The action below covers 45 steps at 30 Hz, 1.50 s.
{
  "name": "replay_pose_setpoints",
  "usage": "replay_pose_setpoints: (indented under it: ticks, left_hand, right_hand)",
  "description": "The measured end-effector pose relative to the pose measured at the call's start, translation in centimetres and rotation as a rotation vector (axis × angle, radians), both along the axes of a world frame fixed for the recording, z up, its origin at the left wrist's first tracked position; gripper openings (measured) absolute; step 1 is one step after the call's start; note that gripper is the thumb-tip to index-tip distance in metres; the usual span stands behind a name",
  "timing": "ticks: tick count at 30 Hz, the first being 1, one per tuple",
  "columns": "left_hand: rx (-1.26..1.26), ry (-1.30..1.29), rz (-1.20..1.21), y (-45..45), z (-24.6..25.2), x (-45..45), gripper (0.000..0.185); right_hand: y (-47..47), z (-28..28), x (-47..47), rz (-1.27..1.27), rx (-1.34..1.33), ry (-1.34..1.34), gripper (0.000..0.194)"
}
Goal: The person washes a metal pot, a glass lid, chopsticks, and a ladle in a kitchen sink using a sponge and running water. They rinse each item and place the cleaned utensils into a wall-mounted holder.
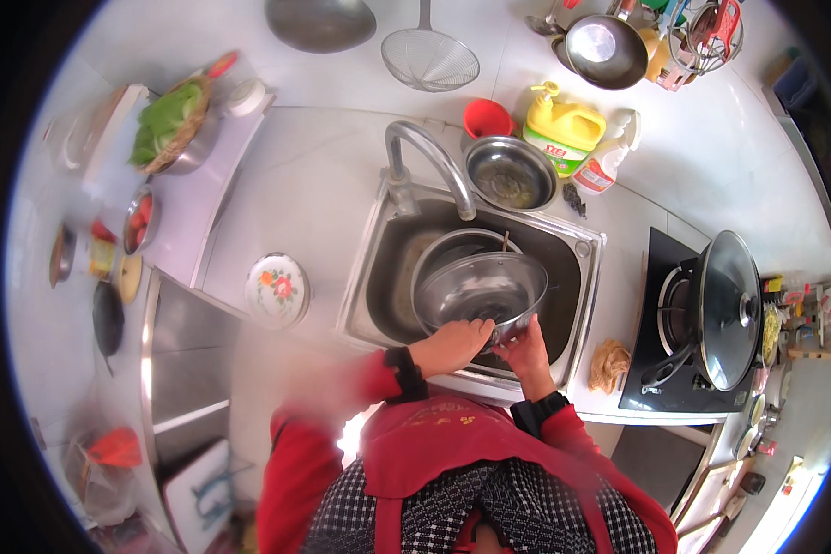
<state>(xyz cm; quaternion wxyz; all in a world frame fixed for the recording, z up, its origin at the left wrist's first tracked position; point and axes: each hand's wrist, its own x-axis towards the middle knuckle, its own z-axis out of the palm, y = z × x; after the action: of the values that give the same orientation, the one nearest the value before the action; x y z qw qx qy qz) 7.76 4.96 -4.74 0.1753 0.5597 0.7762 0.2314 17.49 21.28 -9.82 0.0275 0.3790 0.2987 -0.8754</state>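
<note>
Over the steel sink (388, 305), my right hand (526, 350) grips the near rim of a tilted stainless steel bowl (485, 287) from its right side. My left hand (453, 345) lies at the same rim, its fingers over the edge; whether it holds something small there cannot be told. A larger metal basin (426, 260) stands in the sink beneath the bowl, with a thin brown stick (505, 241) at its far edge. The curved faucet (433, 149) reaches over the sink from behind.
Behind the sink stand a metal bowl (511, 173), a red cup (487, 118), a yellow detergent jug (562, 131) and a spray bottle (606, 156). A floral lid (277, 291) lies left. Right are a brown cloth (609, 367) and a lidded wok (727, 311) on the gas stove (647, 332).
</note>
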Motion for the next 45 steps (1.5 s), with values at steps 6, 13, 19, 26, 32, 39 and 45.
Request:
replay_pose_setpoints:
  ticks: [6, 13, 19, 26, 32, 39, 45]
  left_hand:
    - [-0.011, 0.058, -0.058, 0.7, -0.8, 0.7, 0.036]
    - [-0.065, 0.116, -0.065, 1.1, -1.2, 0.7, 0.033]
    - [-0.073, 0.129, -0.06, 1.8, -1.9, 1.7, 0.037]
    - [-0.094, -0.309, -0.151, 1.5, -0.3, 0.4, 0.035]
    - [0.319, -0.866, 0.582, -3.1, -1.2, -6.4, 0.026]
    - [0.556, -0.179, 1.097, -5.4, -4.3, -14.4, 0.037]
    - [0.297, -0.296, 1.006, -5.5, -3.3, -14.9, 0.022]
  right_hand:
    - [-0.6, -1.1, -0.2, -0.013, 0.026, -0.125, 0.04]
    - [-1.5, -1.4, -1.5, 0.025, 0.09, -0.14, 0.043]
    - [-1.1, -4.3, -1.0, -0.018, 0.003, -0.208, 0.025]
    - [0.0, -5.0, 0.6, 0.056, 0.09, -0.196, 0.015]
    - [0.6, -3.5, 1.5, 0.176, 0.133, -0.099, 0.036]
    - [1.0, -3.9, 2.0, 0.087, 0.051, -0.067, 0.025]
    - [1.4, -4.6, 0.8, -0.071, 0.096, -0.148, 0.021]
